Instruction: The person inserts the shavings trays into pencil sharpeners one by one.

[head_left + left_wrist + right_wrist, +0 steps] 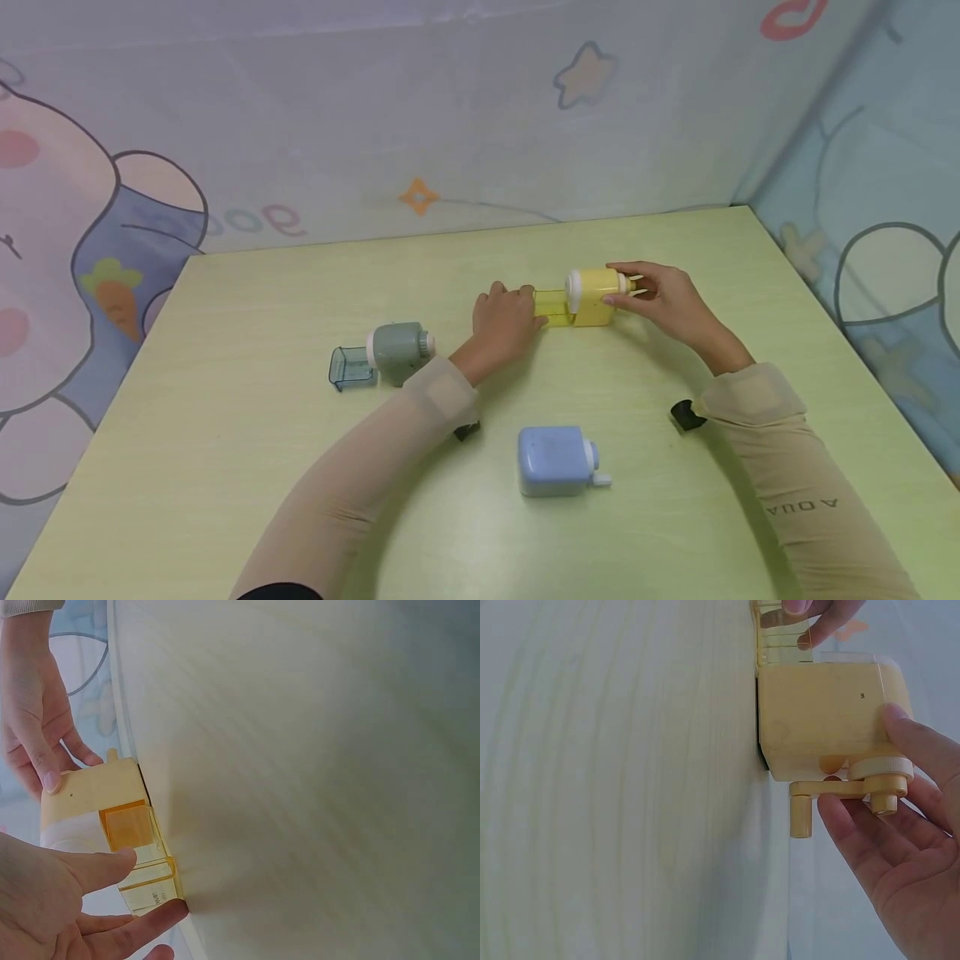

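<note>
A yellow pencil sharpener [596, 307] stands on the table in front of both hands, its clear yellow drawer [553, 308] pulled well out to the left. My left hand [506, 321] pinches the outer end of that drawer between thumb and fingers. On the other side, my right hand [667, 304] holds the sharpener's body, thumb on the near face and fingers round the crank end. The right wrist view shows the yellow crank handle [801, 814] pointing away from the body, close to the fingertips.
Left of my left forearm is a green pencil sharpener [399, 354] with its bluish clear drawer [351, 368] out. Between my forearms, nearer to me, stands a blue pencil sharpener [555, 462] with a white crank. A printed cloth wall [480, 125] borders the table's [225, 467] back edge.
</note>
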Tool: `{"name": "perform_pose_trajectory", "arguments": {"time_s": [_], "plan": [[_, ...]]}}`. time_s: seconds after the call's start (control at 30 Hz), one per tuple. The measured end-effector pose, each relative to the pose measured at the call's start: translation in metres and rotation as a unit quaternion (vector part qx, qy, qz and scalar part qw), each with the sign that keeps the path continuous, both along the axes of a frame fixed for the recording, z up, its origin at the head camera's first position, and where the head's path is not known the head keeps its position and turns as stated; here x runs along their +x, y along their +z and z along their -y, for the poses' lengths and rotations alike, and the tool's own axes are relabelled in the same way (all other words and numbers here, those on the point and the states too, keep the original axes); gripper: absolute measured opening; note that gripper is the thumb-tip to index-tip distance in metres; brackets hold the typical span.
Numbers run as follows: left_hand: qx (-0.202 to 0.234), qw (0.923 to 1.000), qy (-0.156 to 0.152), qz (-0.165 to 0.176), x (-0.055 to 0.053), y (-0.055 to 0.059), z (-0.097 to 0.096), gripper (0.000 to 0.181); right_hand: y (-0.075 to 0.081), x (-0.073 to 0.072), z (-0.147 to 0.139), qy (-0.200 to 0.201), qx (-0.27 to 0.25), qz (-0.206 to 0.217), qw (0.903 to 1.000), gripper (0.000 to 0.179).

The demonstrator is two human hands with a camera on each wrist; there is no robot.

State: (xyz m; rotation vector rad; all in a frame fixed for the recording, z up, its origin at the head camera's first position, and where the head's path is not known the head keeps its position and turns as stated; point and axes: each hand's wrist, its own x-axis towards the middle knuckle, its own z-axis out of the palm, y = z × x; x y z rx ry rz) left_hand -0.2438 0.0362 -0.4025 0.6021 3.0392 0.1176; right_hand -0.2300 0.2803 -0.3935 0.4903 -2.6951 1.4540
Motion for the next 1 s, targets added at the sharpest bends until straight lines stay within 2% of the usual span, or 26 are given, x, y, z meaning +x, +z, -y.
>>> {"name": "perform_pose_trajectory", "arguments": {"time_s": [0.57,1.0], "plan": [[0.006,1.0000,-0.001,0.001,-0.0007,0.0003,-0.0034,0.046,-0.0049,-0.0033,-0.0019,0.003,-0.006,-0.010,0.9999,0.051],[0.010,0.9999,-0.007,0.001,-0.0016,0.0002,-0.0058,0.045,-0.0026,-0.0020,-0.0007,0.003,-0.010,-0.007,0.9999,0.050]]}}
